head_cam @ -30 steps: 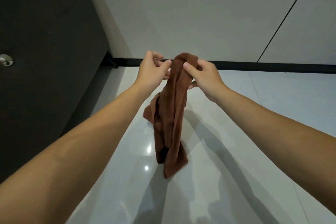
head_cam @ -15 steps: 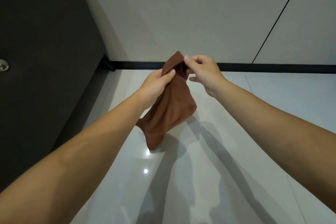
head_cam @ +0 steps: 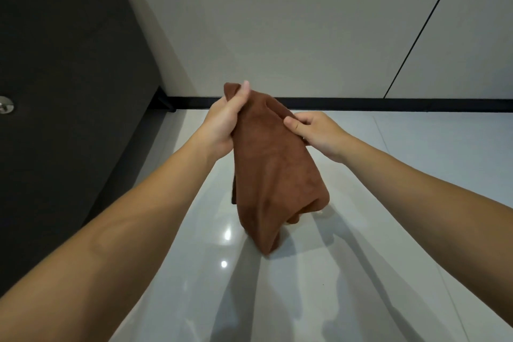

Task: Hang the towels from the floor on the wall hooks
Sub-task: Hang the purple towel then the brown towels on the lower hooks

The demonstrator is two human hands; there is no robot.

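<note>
Seen from the person's own head, looking forward and down, two bare forearms reach out from the lower corners and meet near the middle of the view. Between them hangs a brown towel (head_cam: 273, 172), held up in the air above a glossy pale tiled floor (head_cam: 388, 244), with its lower end dangling free. The left hand (head_cam: 222, 122) grips the towel's top corner, thumb pressed up along the cloth and the other fingers wrapped behind it out of sight. The right hand (head_cam: 316, 132) sits a little lower and to the right, pinching the towel's upper edge between thumb and curled fingers, its knuckles facing up. The cloth is stretched in a short slope between the two hands and falls below them in loose folds. Ahead, a light wall (head_cam: 277, 22) meets the floor at a black skirting strip (head_cam: 361, 104). A dark door (head_cam: 69, 64) fills the left side, with a small round metal fitting (head_cam: 5, 105) at the edge.
</note>
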